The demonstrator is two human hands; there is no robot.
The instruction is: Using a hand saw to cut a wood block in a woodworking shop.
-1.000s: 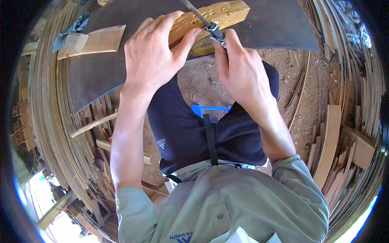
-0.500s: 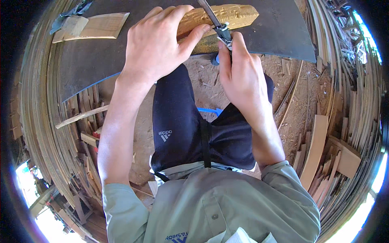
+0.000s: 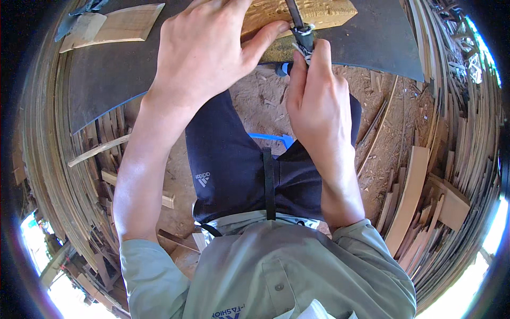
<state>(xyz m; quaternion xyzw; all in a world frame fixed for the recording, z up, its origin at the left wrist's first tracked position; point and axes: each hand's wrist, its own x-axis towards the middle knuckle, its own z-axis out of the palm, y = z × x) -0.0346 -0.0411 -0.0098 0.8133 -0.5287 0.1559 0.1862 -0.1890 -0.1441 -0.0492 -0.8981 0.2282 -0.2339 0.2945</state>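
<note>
A yellowish wooden block (image 3: 332,14) with a rough, gouged face lies on a dark tabletop (image 3: 114,64) at the top of the view. My left hand (image 3: 204,48) is closed over its left part, the thumb lying along the near side and reaching toward the tool. In my right hand (image 3: 317,85) is a thin dark metal tool (image 3: 295,13) with a dark handle wrapped in pale strips. Its shaft crosses over the block and leaves the view at the top, so its tip is hidden. My left fingertips are out of sight too.
At the table's far left lies a flat pale board (image 3: 130,24) beside a crumpled blue-grey cloth (image 3: 79,16). Stacked timber strips (image 3: 53,133) line the left side, and more wood pieces (image 3: 406,202) stand at the right. Shavings litter the dirt floor (image 3: 265,101).
The tool's shaft stands more upright in the picture than before. The block and both hands sit slightly higher, and the whole view has shifted a little.
</note>
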